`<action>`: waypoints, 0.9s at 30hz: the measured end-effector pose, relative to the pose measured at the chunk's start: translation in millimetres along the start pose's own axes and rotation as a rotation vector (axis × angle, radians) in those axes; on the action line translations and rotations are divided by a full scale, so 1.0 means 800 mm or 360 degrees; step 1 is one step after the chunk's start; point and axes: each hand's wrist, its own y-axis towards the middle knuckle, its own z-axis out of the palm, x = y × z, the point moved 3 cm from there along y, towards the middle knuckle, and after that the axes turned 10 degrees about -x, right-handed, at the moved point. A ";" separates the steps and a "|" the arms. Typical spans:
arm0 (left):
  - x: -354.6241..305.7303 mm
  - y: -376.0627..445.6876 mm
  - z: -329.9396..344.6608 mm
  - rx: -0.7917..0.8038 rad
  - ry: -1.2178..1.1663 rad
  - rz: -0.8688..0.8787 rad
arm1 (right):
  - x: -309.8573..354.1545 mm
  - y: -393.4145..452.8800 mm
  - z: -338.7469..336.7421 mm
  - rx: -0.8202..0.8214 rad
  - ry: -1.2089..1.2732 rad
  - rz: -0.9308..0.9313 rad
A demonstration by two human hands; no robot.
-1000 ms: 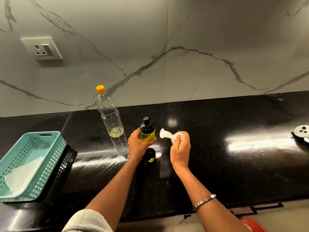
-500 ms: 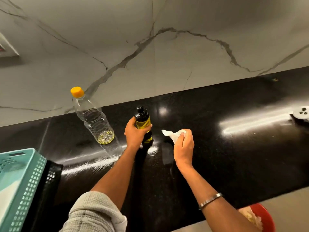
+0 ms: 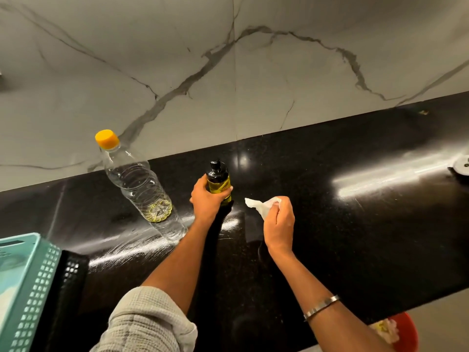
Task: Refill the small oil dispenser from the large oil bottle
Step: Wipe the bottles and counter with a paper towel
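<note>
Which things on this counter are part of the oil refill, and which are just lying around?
In the job: small oil dispenser in left hand; large oil bottle; tissue in right hand.
Lying about: teal basket; red bowl.

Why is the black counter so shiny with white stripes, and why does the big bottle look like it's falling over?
Head view: the white stripes are light glare on the polished counter; the wide-angle lens makes the upright large oil bottle seem to lean; the small oil dispenser in the left hand stays sharp.
</note>
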 end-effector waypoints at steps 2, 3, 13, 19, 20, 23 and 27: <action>0.001 0.002 0.001 0.0000 0.0005 0.0004 | -0.002 -0.001 0.000 0.0004 -0.0014 0.0004; 0.003 0.003 0.002 0.0001 0.0008 0.0010 | -0.002 -0.002 0.000 0.0006 -0.0021 0.0007; 0.005 0.004 0.005 0.0026 0.0024 0.0033 | -0.005 -0.002 -0.008 0.0004 -0.0030 -0.0018; 0.004 0.002 0.009 0.0056 -0.0004 -0.0028 | -0.007 -0.005 -0.014 0.0025 -0.0069 -0.0051; 0.004 0.001 0.009 0.0063 0.0006 -0.0051 | -0.007 -0.006 -0.014 0.0037 -0.0082 -0.0075; 0.005 -0.005 0.004 0.0077 0.0125 -0.0123 | -0.006 -0.011 -0.014 0.0130 -0.0176 -0.0186; 0.007 -0.028 -0.029 -0.0025 0.0164 -0.0095 | -0.008 -0.030 -0.004 0.0413 -0.0351 -0.0471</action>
